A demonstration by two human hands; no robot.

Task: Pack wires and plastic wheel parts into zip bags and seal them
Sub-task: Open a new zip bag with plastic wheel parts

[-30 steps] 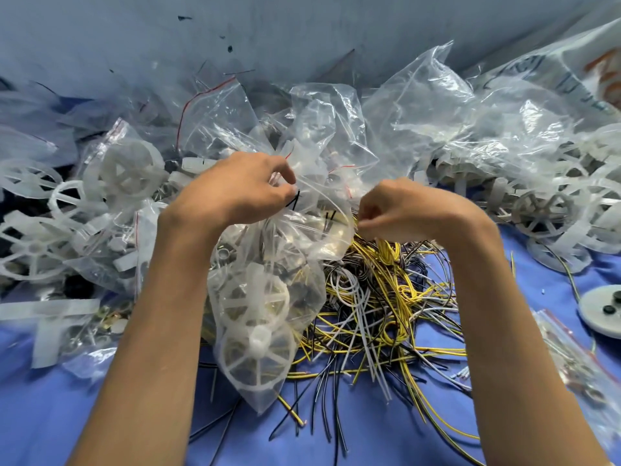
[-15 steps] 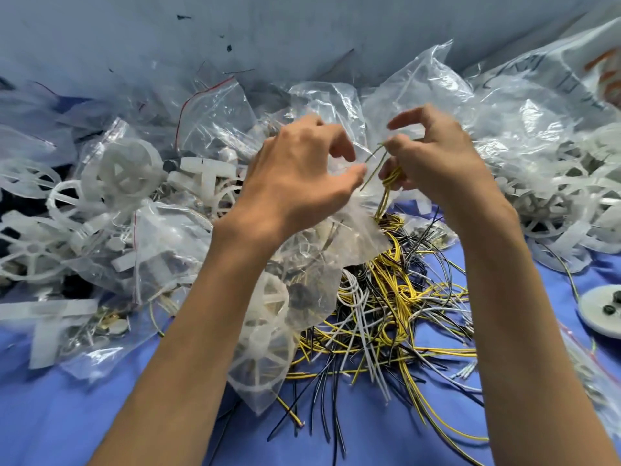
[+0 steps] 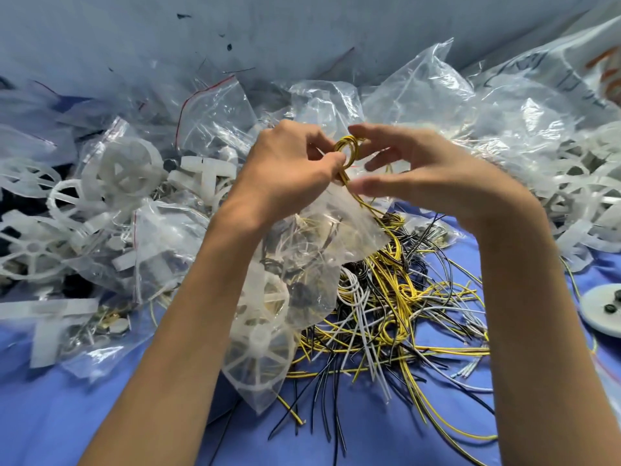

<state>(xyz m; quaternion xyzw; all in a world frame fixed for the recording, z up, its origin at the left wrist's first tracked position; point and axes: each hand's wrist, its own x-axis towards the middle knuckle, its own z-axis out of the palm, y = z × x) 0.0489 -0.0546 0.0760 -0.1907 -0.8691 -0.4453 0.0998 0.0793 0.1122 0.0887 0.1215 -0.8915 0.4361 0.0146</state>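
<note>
My left hand [image 3: 289, 169] pinches the top of a clear zip bag [image 3: 302, 264] and a looped bundle of yellow wire [image 3: 347, 148]. White plastic wheel parts [image 3: 258, 344] show through the hanging bag. My right hand [image 3: 420, 169] is right beside the loop, fingers spread and curved, its forefinger at the top of the coil. The wire's tail runs down past the bag's edge into a tangled pile of yellow, black and white wires [image 3: 386, 304] on the blue cloth.
Filled zip bags and loose white wheels [image 3: 124, 169] lie heaped at left. Crumpled clear bags [image 3: 437, 95] and more wheel parts [image 3: 588, 183] fill the back and right. A grey disc [image 3: 601, 311] sits at the right edge. Blue cloth [image 3: 84, 415] covers the near table.
Both hands rose from the wire pile. The right hand lifted a yellow wire bundle and coiled it into a loop at the bag's mouth; the left hand now pinches bag and wire together.
</note>
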